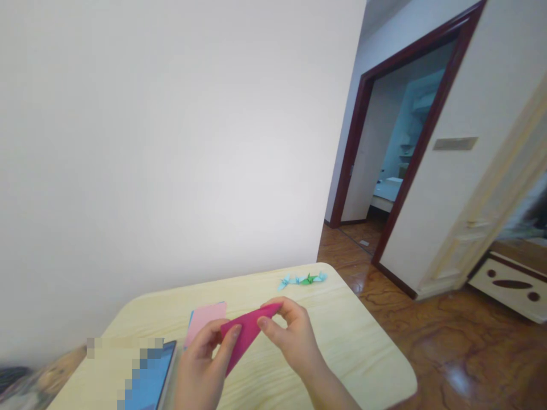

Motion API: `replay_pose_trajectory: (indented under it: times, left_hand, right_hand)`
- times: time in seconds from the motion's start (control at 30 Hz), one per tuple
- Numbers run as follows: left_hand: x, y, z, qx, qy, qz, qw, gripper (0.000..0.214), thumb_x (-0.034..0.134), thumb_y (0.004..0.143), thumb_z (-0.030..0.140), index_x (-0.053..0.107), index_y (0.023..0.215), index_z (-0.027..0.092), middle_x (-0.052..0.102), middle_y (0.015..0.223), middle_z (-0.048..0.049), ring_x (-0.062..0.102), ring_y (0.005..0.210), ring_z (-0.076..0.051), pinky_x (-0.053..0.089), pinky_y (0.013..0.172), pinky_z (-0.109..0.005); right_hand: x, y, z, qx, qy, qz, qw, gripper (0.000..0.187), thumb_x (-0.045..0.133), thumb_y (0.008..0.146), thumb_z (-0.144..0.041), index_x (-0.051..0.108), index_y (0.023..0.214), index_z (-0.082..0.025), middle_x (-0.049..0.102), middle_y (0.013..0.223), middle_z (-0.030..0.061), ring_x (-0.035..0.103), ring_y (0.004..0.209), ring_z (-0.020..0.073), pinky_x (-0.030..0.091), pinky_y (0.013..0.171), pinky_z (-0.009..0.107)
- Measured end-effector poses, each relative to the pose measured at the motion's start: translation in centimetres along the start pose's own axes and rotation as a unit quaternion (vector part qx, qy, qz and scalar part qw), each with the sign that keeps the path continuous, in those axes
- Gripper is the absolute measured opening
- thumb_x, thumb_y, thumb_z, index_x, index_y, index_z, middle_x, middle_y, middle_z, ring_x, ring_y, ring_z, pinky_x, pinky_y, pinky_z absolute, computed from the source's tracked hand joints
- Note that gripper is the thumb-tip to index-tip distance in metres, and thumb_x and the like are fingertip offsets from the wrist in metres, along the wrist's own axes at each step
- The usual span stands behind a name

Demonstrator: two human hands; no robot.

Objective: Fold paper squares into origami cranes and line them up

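Pink paper stack (208, 315), phone (150, 377), folded figures (302, 279) near magenta sheet (247, 335)

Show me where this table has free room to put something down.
Bare wood lies right of the right hand, to the table edge, and between the pink sheets and the paper cranes. Crowded: near left, by the blue device and magenta paper.

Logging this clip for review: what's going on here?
A person holds a folded magenta paper over a light wooden table, pinching it with both hands: the left hand at its lower end, the right hand at its upper tip. Behind it on the table lies a pink sheet. Small folded paper figures, pale blue and green, sit near the far edge, and a device with a blue screen lies at the lower left.
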State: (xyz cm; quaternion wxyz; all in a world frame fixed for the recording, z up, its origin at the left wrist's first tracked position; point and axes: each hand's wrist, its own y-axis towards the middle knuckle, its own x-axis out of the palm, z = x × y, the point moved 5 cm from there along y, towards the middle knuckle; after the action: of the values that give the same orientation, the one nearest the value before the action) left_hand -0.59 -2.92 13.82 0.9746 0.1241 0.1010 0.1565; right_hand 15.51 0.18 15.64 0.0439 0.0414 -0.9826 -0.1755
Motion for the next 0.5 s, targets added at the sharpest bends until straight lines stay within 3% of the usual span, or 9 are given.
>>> replay_pose_trajectory:
  times: [0.23,0.5]
  left_hand:
    - [0.04,-0.16,0.22,0.017,0.015,0.01,1.0,0.019,0.063,0.068,0.039,0.062,0.07,0.02,0.064,0.063,0.0011,0.059,0.06,-0.016,0.047,0.056,-0.023]
    - [-0.16,0.1,-0.46,-0.021,-0.001,0.013,1.0,0.024,0.063,0.066,0.043,0.061,0.072,0.02,0.065,0.065,0.001,0.059,0.062,-0.017,0.047,0.056,-0.023]
  right_hand:
    - [0.7,-0.25,0.21,0.022,0.004,-0.005,1.0,0.013,0.066,0.069,-0.025,0.069,0.071,-0.013,0.069,0.07,0.0055,0.061,0.07,0.0194,0.048,0.068,0.029]
    - [-0.03,0.27,0.88,0.049,0.05,0.021,0.997,0.016,0.069,0.067,-0.03,0.071,0.07,-0.015,0.07,0.07,0.0052,0.061,0.068,0.0186,0.047,0.068,0.029]
